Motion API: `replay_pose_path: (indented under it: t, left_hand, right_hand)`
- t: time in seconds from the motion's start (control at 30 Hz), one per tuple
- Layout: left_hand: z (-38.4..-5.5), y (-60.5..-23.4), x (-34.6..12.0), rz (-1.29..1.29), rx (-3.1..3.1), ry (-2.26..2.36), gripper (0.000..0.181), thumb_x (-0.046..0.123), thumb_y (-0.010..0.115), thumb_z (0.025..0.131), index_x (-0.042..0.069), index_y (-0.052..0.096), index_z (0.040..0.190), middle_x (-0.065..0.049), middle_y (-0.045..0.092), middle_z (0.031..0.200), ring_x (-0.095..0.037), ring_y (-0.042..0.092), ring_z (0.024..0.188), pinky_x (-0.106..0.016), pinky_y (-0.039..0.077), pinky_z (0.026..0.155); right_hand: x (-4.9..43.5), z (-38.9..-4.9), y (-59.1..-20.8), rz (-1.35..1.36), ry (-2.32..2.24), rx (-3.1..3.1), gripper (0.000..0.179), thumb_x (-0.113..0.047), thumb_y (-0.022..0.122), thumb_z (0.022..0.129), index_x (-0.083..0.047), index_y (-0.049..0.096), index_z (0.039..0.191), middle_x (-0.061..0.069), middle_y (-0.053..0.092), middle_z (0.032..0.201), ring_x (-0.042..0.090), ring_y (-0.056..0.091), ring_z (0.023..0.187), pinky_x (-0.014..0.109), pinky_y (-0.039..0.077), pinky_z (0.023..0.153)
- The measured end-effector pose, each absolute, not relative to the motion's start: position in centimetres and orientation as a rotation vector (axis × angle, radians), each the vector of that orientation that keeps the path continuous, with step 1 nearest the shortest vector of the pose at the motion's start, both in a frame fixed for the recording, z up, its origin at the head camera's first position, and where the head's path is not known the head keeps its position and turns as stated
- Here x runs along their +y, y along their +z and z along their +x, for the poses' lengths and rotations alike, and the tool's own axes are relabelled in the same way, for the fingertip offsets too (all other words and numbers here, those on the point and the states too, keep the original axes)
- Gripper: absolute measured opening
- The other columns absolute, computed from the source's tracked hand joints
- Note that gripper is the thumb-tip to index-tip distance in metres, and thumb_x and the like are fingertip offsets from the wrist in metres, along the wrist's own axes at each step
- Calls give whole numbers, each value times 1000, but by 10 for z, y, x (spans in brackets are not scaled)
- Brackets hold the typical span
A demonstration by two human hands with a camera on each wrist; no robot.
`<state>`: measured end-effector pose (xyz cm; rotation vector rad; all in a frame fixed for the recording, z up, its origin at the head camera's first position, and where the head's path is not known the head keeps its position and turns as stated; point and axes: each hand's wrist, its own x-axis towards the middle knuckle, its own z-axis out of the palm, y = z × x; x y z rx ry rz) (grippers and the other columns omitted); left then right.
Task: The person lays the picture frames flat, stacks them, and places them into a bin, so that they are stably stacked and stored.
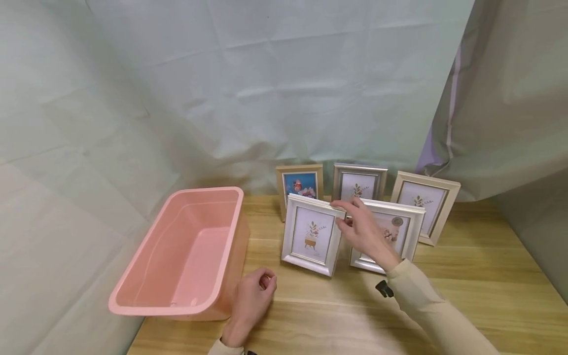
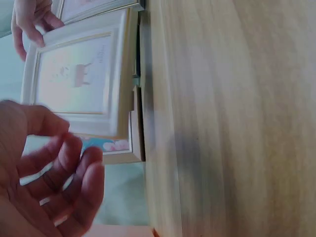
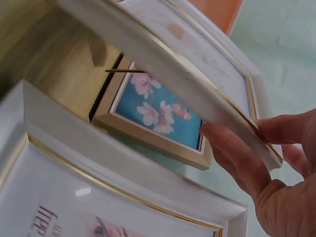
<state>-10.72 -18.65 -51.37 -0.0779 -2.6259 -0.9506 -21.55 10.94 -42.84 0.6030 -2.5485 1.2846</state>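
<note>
My right hand [image 1: 366, 229] pinches the upper right corner of a white picture frame [image 1: 311, 235] with a potted-plant print. In the right wrist view, the thumb is on one side of this white frame [image 3: 197, 74] and the fingers are on the other. The frame stands tilted, its lower edge close over the table. My left hand [image 1: 254, 296] has loosely curled fingers and holds nothing, low beside a pink basin [image 1: 237, 217]. Right behind the right wrist stands another white picture frame [image 1: 410, 241], partly hidden by that hand.
A tan frame with a blue picture [image 1: 299, 182], a grey-silver frame [image 1: 360, 180] and a beige frame [image 1: 428, 202] stand in a back row on the wooden table [image 1: 479, 291]. Pale cloth [image 1: 288, 98] hangs behind them. The basin occupies the left side.
</note>
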Motion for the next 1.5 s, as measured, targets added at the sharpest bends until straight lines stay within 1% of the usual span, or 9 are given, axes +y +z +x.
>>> replay_pose_path:
  t: [0.17,0.33,0.5,0.63,0.7,0.93,1.03,1.23,1.5]
  left_hand:
    - [-108,-514,-187,128,-2544,-1147,8,6,82,88,13,79,86,6,69,70,2,59,67,-19,52,66]
    - [-111,-511,-186,277,-2433,-1539,5,7,80,93,4,79,98,-3,75,80,-3,65,71,-20,56,69]
    - [-115,-511,-182,351,-2119,-2200,27,15,60,110,-9,68,121,-2,75,100,-11,73,88,-28,65,81]
    - [-119,-514,-178,275,-1855,-2669,45,35,34,118,7,59,142,6,68,121,-11,66,116,-32,56,106]
    - [-121,-515,-173,246,-1728,-2865,53,46,26,117,13,55,147,6,65,129,-11,61,123,-34,51,111]
    - [-121,-512,-160,324,-1500,-3104,57,64,25,111,28,60,136,8,65,131,-10,59,127,-36,47,114]
    - [-119,-510,-159,317,-1479,-3086,59,65,26,111,27,61,139,8,66,132,-10,60,128,-35,47,114]
    - [-116,-507,-163,193,-1612,-3010,73,62,15,112,14,40,162,7,63,139,-10,58,133,-37,45,115]
    - [-103,-499,-169,-13,-1616,-2898,38,30,29,115,30,58,141,17,64,138,-4,58,131,-27,46,115]
  right_hand:
    - [112,-200,-428,445,1611,-2454,45,4,70,98,-3,67,142,27,59,125,38,81,90,23,64,66]
    - [114,-181,-425,264,1983,-2304,49,5,70,99,-3,63,147,28,52,140,19,81,77,33,68,68]
    - [111,-161,-426,138,2225,-2130,51,11,66,99,4,58,148,19,51,125,11,80,75,35,69,70]
    - [110,-147,-429,-4,2340,-2046,51,10,67,99,2,56,148,10,55,118,14,79,76,34,69,67]
    - [111,-141,-431,-67,2388,-2013,50,9,67,99,0,56,147,9,56,117,17,79,79,35,69,68]
    - [113,-123,-436,-185,2513,-1945,45,9,67,98,-6,57,139,9,55,120,24,81,87,42,70,74]
    - [113,-119,-438,-206,2507,-1930,46,9,68,97,-8,59,139,8,56,120,25,80,86,42,70,74]
    - [116,-116,-440,-235,2486,-1919,49,9,68,97,-7,57,142,7,59,119,23,79,86,42,70,74]
    - [115,-114,-450,-274,2488,-1902,50,10,70,96,-6,57,141,6,60,116,22,80,85,41,70,73]
